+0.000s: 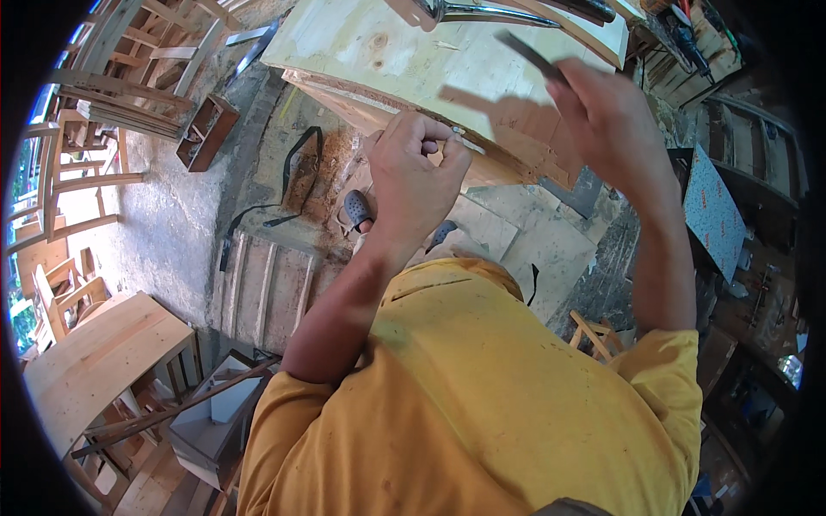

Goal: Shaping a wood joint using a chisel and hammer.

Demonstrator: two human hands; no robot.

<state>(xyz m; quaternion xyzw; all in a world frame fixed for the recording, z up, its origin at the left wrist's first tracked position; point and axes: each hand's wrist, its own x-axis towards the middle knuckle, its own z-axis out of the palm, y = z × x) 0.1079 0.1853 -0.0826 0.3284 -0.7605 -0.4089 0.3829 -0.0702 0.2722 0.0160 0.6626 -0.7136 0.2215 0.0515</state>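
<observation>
My left hand (417, 163) is closed at the near edge of a plywood-topped bench (344, 43), thumb and fingertips pinched together. A small whitish piece (467, 140) shows at those fingertips; its kind is unclear. Raised over the bench's right part, my right hand (607, 120) is closed around a flat, dark, straight-sided bar (529, 56). The bar's free end points up and to the left, and its other end is hidden in my grip. Shadows of hand and bar fall on the plywood.
A shiny metal tool (499, 15) lies at the bench's far edge. Below the bench, a black strap (297, 159) and wood dust cover the floor near my shoes (357, 208). Wooden frames (129, 77) and an open wooden box (206, 133) stand left; a speckled panel (712, 211) leans right.
</observation>
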